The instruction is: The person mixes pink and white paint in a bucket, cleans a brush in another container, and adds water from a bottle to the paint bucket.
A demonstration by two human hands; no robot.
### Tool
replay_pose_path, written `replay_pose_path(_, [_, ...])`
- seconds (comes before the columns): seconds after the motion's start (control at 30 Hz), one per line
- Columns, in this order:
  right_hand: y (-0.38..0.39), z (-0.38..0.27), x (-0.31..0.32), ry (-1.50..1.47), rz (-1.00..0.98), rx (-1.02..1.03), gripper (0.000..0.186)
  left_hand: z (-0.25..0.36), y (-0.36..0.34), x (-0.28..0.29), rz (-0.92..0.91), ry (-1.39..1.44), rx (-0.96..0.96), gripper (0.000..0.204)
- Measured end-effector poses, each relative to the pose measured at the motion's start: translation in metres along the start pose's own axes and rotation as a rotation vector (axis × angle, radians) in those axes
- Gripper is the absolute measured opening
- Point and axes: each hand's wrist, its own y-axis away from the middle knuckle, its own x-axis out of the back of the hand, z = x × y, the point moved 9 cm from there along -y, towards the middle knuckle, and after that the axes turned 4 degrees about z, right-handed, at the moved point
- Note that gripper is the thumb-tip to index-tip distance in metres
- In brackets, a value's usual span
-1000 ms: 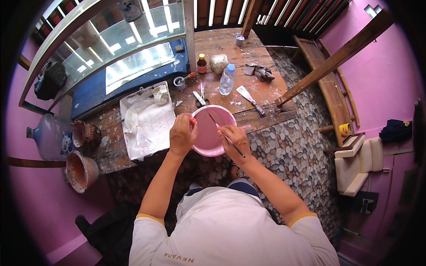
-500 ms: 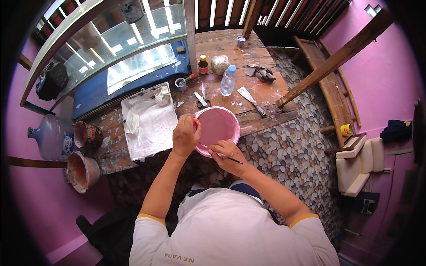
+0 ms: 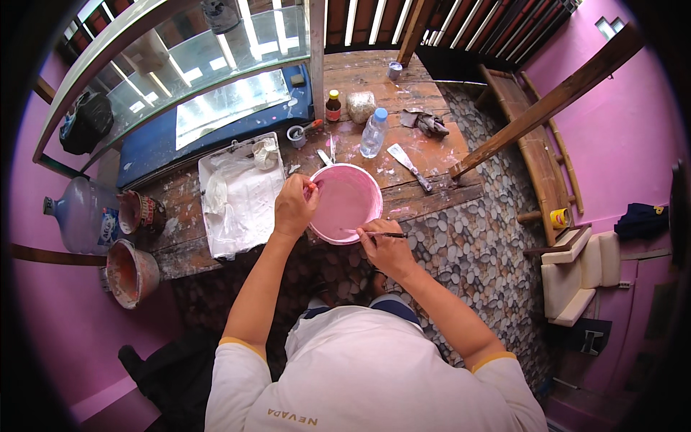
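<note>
**Fingers of my right hand (image 3: 389, 250) closed on a slim tool (image 3: 397, 235) at the bucket's near rim**

I pinch the dark handle between thumb and fingertips, the tool lying almost level, its paler end just over the near right rim of the pink bucket (image 3: 376, 193). Whether that end is a brush or a blade, I cannot tell. My left hand (image 3: 294, 207) is curled at the opposite side, its fingertips gripping a small red thing (image 3: 312, 188) just above the rim. The bucket sits between my hands at the bench (image 3: 360, 68), with pink liquid (image 3: 342, 204) in it.

I judge this step to be working the tool's end against the rim over the liquid. The next move, I think, calls for a light, steady pinch and keeping the red thing clear of the liquid.

A second ago the tool pointed away from me, out over the liquid; now it lies sideways across the near rim. Against half a second ago, the bucket has shifted toward the scissors (image 3: 324, 156), hiding their handles from me.
</note>
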Motion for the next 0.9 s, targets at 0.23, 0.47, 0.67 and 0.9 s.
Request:
replay_pose_path(0.23, [-0.010, 0.002, -0.008, 0.035, 0.002, 0.033, 0.007, -0.032, 0.003, -0.003, -0.016, 0.025, 0.136, 0.020])
replay_pose_path(0.47, [-0.018, 0.007, -0.008, 0.033, -0.041, 0.018, 0.008, -0.037, 0.007, -0.005, -0.020, 0.098, 0.221, 0.020])
replay_pose_path(0.67, [-0.029, 0.010, -0.007, 0.185, 0.036, -0.016, 0.011, -0.031, 0.004, -0.004, -0.037, 0.044, 0.158, 0.020])
replay_pose_path(0.9, [-0.023, 0.013, -0.012, 0.112, 0.029, -0.015, 0.014, -0.017, -0.006, -0.005, -0.091, -0.023, 0.005, 0.021])
